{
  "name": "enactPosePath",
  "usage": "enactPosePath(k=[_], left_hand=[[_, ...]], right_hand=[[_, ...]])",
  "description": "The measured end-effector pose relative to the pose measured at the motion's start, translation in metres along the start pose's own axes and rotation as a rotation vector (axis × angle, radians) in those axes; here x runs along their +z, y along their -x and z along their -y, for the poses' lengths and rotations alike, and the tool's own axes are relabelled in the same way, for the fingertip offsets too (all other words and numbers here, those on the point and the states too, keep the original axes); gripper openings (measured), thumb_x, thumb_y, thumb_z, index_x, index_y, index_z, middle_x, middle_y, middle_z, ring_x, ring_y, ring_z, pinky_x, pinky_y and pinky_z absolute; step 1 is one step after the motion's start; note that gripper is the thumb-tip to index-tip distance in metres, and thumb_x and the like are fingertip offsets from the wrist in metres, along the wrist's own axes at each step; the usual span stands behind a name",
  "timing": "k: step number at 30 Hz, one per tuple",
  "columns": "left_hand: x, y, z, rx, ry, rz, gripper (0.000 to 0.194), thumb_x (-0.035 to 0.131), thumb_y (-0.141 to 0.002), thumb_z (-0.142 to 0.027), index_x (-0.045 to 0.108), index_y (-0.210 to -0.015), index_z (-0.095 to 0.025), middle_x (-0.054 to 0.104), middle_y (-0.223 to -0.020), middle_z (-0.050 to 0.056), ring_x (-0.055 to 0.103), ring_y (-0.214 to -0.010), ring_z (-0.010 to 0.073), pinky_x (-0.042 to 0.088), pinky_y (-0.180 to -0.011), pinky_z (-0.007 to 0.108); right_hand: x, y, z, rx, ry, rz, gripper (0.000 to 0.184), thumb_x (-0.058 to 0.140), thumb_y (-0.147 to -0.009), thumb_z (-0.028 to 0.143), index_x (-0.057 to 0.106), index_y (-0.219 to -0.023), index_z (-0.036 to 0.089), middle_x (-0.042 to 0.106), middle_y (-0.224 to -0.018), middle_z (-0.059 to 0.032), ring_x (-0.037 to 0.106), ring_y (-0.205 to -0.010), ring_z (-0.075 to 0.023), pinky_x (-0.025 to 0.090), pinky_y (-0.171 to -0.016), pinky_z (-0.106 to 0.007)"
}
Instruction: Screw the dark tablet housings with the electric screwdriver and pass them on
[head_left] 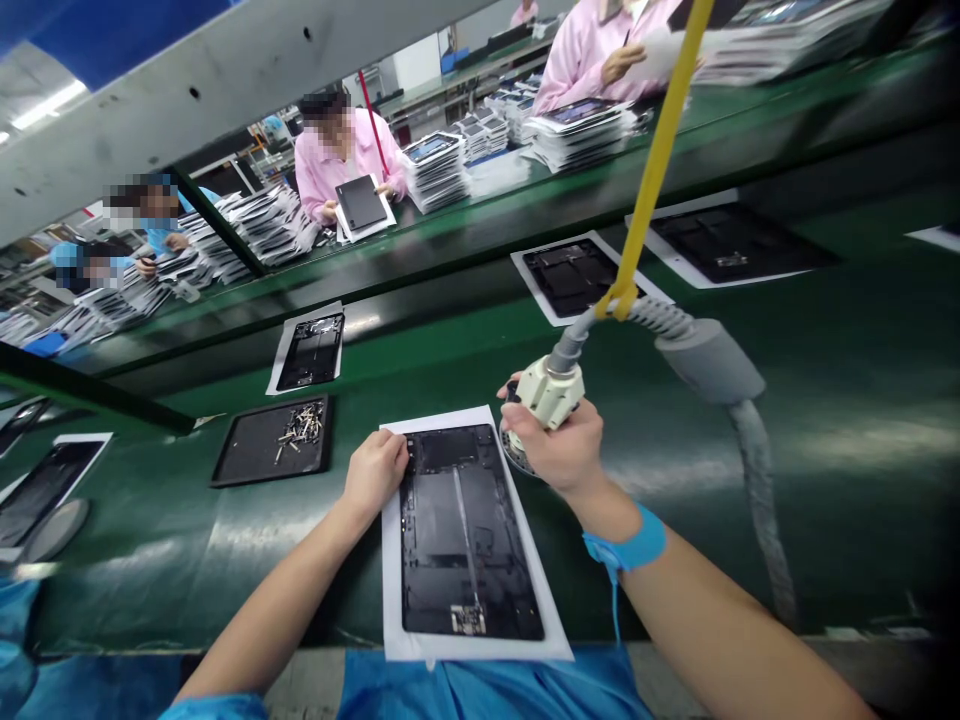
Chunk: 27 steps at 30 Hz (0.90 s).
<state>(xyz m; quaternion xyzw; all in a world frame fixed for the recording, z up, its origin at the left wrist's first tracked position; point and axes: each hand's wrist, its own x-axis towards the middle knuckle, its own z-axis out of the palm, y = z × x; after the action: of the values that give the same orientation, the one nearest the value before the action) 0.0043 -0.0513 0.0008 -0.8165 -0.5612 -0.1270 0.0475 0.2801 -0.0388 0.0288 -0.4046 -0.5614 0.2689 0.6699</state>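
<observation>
An opened black tablet housing (480, 530) lies on a white sheet (551, 630) at the bench edge in front of me. A pale ribbon runs down its middle, and a small circuit board sits at its near end. My left hand (377, 468) is closed, with its fingertips at the housing's upper left corner; what they pinch is hidden. Wrapped in my right hand (562, 445) is a cream-coloured hand-held tool (551, 390) with a round base, beside the housing's upper right edge. Its thick grey cable (761, 520) hangs from a yellow strap (660, 150).
Left of my hand is a black tray (247, 450) with many small metal parts. More open housings on white sheets lie along the green conveyor belt (420, 360), one at the back left (311, 350). Beyond it, co-workers in pink (360, 150) handle tablet parts beside stacks.
</observation>
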Motion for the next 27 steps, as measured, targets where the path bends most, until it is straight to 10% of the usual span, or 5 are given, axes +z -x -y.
enactPosePath(k=[10, 27], left_hand=[[-0.016, 0.015, -0.010, 0.006, 0.056, 0.120, 0.027, 0.053, -0.101, -0.027, 0.069, -0.120, -0.016, 0.068, -0.111, 0.013, 0.063, -0.100, 0.0274, 0.055, -0.088, 0.040], [0.001, -0.027, 0.028, -0.145, 0.525, 0.201, 0.018, 0.062, -0.093, -0.028, 0.075, -0.084, -0.020, 0.071, -0.083, 0.002, 0.062, -0.071, 0.0143, 0.044, -0.066, 0.026]], right_hand=[[-0.001, 0.003, -0.007, 0.016, -0.016, -0.007, 0.024, 0.078, -0.088, 0.037, 0.070, -0.105, 0.022, 0.075, -0.093, -0.0051, 0.075, -0.082, -0.0218, 0.062, -0.068, -0.034], [-0.002, -0.012, -0.011, 0.014, -0.012, -0.139, 0.028, 0.077, -0.087, 0.042, 0.067, -0.099, 0.020, 0.072, -0.078, -0.0018, 0.065, -0.052, -0.0148, 0.056, -0.052, -0.032]])
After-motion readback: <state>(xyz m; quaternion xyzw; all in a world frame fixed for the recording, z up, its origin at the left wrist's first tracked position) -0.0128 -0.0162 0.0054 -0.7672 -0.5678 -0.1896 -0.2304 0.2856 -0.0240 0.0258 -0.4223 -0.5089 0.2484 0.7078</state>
